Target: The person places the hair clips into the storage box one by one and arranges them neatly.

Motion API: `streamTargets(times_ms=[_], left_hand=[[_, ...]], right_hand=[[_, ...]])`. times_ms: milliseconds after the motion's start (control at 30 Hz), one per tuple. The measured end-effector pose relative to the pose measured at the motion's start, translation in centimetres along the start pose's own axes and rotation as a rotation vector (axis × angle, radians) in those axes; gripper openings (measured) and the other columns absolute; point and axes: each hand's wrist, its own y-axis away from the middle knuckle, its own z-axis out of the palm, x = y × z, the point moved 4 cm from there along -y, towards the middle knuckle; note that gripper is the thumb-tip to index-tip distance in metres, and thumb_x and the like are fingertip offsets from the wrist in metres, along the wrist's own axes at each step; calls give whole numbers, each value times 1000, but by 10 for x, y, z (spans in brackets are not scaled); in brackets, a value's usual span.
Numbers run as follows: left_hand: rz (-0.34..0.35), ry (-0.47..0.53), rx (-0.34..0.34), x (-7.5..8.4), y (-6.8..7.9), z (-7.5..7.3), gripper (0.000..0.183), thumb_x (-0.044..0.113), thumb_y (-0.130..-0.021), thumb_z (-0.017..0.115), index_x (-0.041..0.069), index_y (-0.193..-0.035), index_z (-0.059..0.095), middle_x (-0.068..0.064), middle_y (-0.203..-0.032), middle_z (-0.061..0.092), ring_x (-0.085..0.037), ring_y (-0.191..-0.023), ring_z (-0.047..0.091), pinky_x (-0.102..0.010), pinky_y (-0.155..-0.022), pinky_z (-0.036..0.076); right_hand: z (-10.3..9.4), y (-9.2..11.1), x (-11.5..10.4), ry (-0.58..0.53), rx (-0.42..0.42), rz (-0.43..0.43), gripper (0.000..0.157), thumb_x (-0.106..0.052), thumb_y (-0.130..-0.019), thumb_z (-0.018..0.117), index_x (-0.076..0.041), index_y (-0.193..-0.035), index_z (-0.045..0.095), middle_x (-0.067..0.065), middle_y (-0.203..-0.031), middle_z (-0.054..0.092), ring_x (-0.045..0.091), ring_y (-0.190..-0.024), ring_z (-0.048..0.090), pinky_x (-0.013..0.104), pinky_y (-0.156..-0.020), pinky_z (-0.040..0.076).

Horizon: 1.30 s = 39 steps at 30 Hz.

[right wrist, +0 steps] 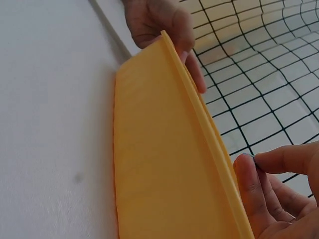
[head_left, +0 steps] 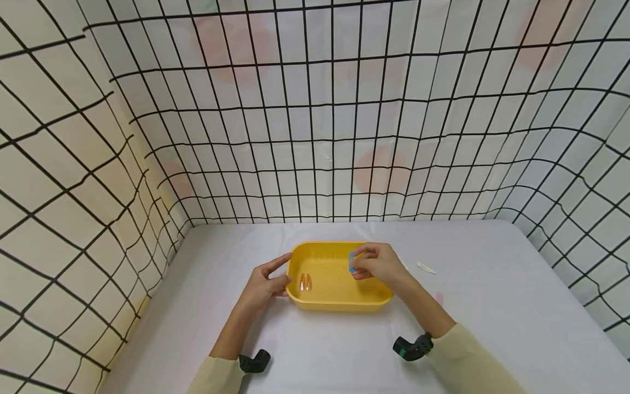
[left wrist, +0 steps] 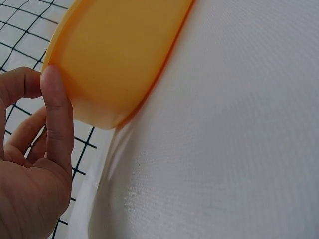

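Observation:
A shallow yellow tray (head_left: 339, 306) lies on the white table. My left hand (head_left: 264, 282) grips its left rim, with the thumb (left wrist: 56, 107) pressed to the wall in the left wrist view. Two orange snap hair clips (head_left: 305, 282) lie side by side in the tray's left part. Over the tray's right part, my right hand (head_left: 376, 265) pinches a blue hair clip (head_left: 351, 262) between thumb and fingertips. In the right wrist view the tray's wall (right wrist: 159, 149) stands in front, and the clip is mostly hidden by the fingers.
A white snap hair clip (head_left: 426, 267) lies on the table right of the tray. Another pale piece shows partly behind my right wrist, and something pink (head_left: 439, 298) lies beside that forearm. White walls with a black grid (head_left: 315, 137) enclose the table.

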Motion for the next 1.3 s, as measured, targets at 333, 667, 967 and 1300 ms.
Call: streamTargets(times_ms=[333, 667, 967, 1300], left_hand=[[4, 3, 6, -1, 1, -1, 63, 5, -85, 74, 23, -143, 62, -5, -158, 49, -18, -61, 66, -22, -62, 62], [6, 10, 1, 1, 0, -2, 62, 4, -85, 73, 23, -143, 63, -5, -157, 51, -17, -62, 67, -23, -62, 62], [9, 13, -5, 0, -1, 1, 62, 4, -85, 73, 21, -144, 62, -7, -159, 48, -18, -64, 68, -23, -62, 62], [15, 21, -2, 0, -1, 0, 62, 4, -85, 73, 21, -144, 62, -7, -159, 48, -17, -63, 69, -24, -62, 62]], right_hand=[[24, -14, 6, 40, 49, 91, 29, -5, -88, 76, 4, -114, 67, 15, -91, 76, 18, -69, 74, 31, -67, 65], [48, -24, 10, 154, 38, 112, 22, -5, -87, 78, 1, -108, 72, 13, -85, 75, 18, -65, 72, 29, -65, 64], [68, -30, 10, 201, -3, 114, 16, -2, -85, 78, 2, -99, 72, 13, -79, 75, 16, -60, 71, 27, -60, 63], [84, -36, 15, 269, -69, 149, 14, -3, -84, 78, 1, -96, 72, 13, -74, 73, 18, -58, 70, 29, -59, 63]])
